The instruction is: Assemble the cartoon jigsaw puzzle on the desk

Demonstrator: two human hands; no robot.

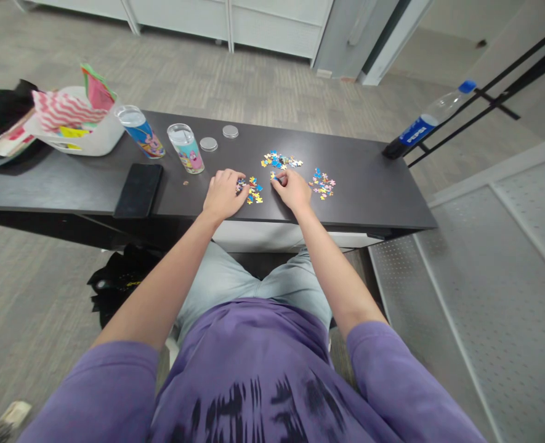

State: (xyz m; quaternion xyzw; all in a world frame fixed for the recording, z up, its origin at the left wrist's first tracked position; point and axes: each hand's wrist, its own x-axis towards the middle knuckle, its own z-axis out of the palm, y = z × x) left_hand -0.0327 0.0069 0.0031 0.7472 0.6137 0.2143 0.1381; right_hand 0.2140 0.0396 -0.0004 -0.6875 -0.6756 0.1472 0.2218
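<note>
My left hand (225, 194) rests on the dark tabletop with its fingers loosely bent and its thumb apart. Its fingertips touch the edge of a small pile of jigsaw puzzle pieces (254, 192) in yellow, blue and red. Opposite it, my right hand (295, 191) is closed in a pinch, with a small puzzle piece (274, 176) at thumb and finger, partly hidden. Just beyond lies a second pile of pieces (279, 160), mostly blue and yellow. A third pile, of pink and blue pieces (322, 184), is right of my right hand.
Two clear printed cups (186, 147) (140, 132) and two round metal lids (209, 144) (230, 131) stand left of the pieces. Farther left are a black phone (139, 191) and a filled white basket (99, 143). A Pepsi bottle (422, 126) is at the table's right end.
</note>
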